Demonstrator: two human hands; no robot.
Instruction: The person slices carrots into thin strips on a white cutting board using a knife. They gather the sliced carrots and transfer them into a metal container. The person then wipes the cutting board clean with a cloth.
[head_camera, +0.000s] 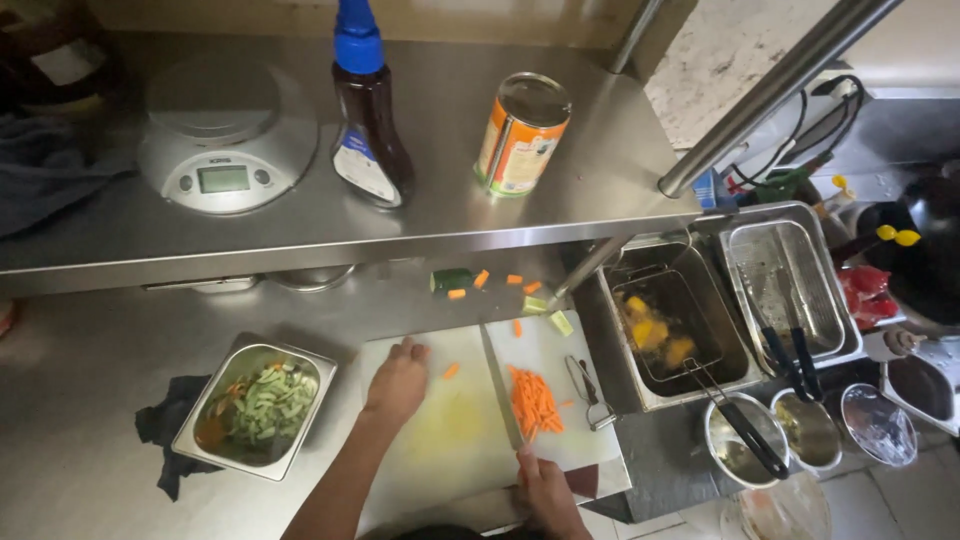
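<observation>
Nearest the camera, the right hand (548, 492) sits at the tabletop's near edge, its fingers closed around the handle of a long knife (500, 385) whose blade runs away across the white cutting board (450, 440). Just right of the blade lies a pile of orange carrot sticks (535, 402), touching or nearly touching the steel. The left hand (397, 382) rests flat on the board left of the blade, fingers spread open and gripping nothing. One stray carrot bit (451, 371) lies between that hand and the knife.

A peeler (590, 392) lies on the board's right edge, near the carrots. Toward the tabletop's left edge, a steel pan (254, 410) holds mixed cut vegetables. Toward the far side, under the shelf, lie loose vegetable pieces (480, 282).

Judging from this, clean work calls for keeping the blade flat and low when gathering the sticks, the left hand's fingers well clear of the edge, and the board pressed steady so it cannot slide.
</observation>
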